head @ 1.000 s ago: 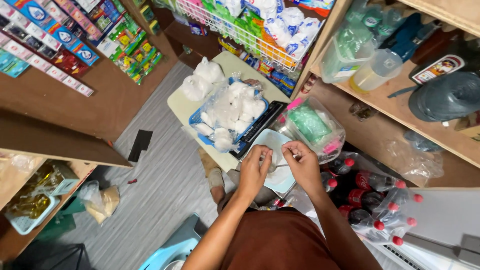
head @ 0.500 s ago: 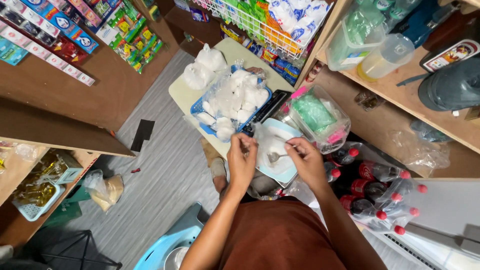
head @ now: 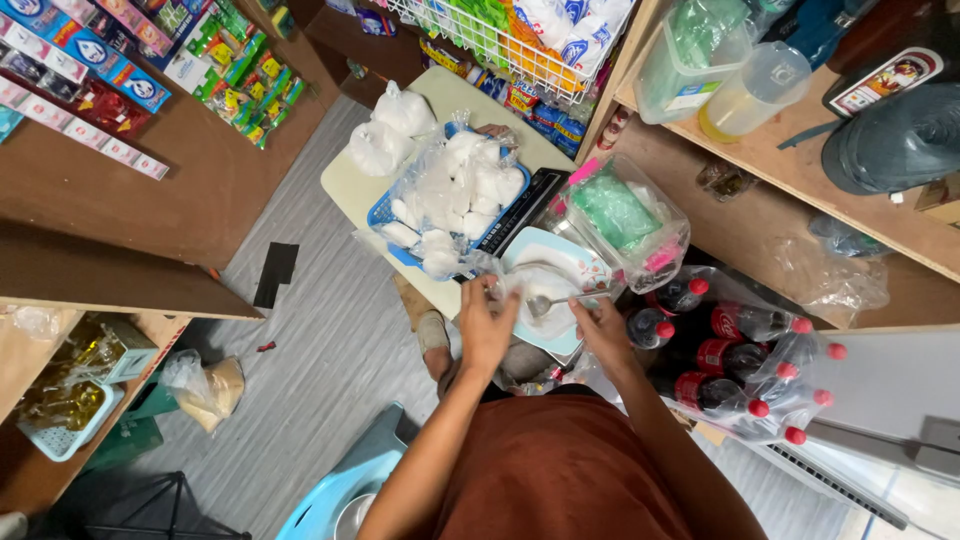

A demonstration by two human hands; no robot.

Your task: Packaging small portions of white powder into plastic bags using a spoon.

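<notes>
Two bare hands work over a pale plate [head: 560, 262] heaped with white powder, at the near edge of a small cream worktop [head: 350, 190]. In the head view, the right hand [head: 603, 330] sits at about five o'clock from the plate, its fingers [head: 585, 306] pinched on the handle of a metal spoon [head: 560, 298] whose bowl lies in the powder, handle pointing to three o'clock. At the plate's seven o'clock, the left hand [head: 486, 325] has its fingers [head: 472, 292] curled together at the mouth of a small clear plastic bag [head: 497, 275]; how firmly they grip the film I cannot tell.

At ten o'clock from the plate stands a blue basket [head: 385, 212] piled with tied white packets [head: 460, 185], touching the plate's upper left rim or nearly so. Two larger knotted bags [head: 385, 130] lie beyond it at eleven o'clock. A dark scale [head: 525, 205] shows between basket and plate. At two o'clock sits a clear tub [head: 620, 215] with green contents. Red-capped soda bottles [head: 740, 350] in shrink wrap lie at four o'clock, on the floor beside the person's rust-coloured shirt [head: 560, 470].
</notes>
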